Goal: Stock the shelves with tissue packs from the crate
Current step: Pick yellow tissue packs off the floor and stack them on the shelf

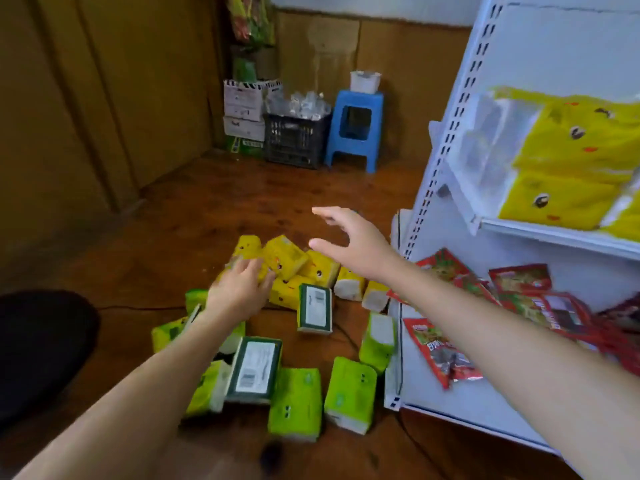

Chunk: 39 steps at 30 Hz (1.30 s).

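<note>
Legible text: none.
Labels on near green tissue packs (254, 370), far cartons (242, 102) and right-hand red packets (440, 355) all blurred beyond reading.

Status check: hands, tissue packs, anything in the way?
Left hand open, over yellow packs on floor. Right hand open, empty. Green packs scattered nearer, beside shelf unit. Red snack packets crowd lower shelf.
</note>
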Each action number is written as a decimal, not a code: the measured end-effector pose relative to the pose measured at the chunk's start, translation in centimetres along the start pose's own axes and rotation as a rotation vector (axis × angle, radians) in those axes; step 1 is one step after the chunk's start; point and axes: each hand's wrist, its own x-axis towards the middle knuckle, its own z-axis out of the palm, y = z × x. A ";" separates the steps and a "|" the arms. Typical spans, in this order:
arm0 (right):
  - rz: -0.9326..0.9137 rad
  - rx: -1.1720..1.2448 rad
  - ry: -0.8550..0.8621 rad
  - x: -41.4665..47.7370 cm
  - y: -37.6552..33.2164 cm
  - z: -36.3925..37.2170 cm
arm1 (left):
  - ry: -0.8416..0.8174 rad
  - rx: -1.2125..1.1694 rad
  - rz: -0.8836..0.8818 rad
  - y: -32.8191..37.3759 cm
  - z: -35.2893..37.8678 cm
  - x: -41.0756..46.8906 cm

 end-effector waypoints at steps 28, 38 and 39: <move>0.816 -0.113 -0.014 -0.2 20.2 9.0 | -0.254 -0.197 -0.016 -8.1 12.4 2.8; 0.974 -0.189 -0.104 5.2 25.7 15.0 | -0.225 -0.223 -0.036 -8.5 12.7 3.1; 0.990 -0.198 -0.083 5.4 26.6 15.6 | -0.221 -0.223 -0.045 -8.7 12.9 3.3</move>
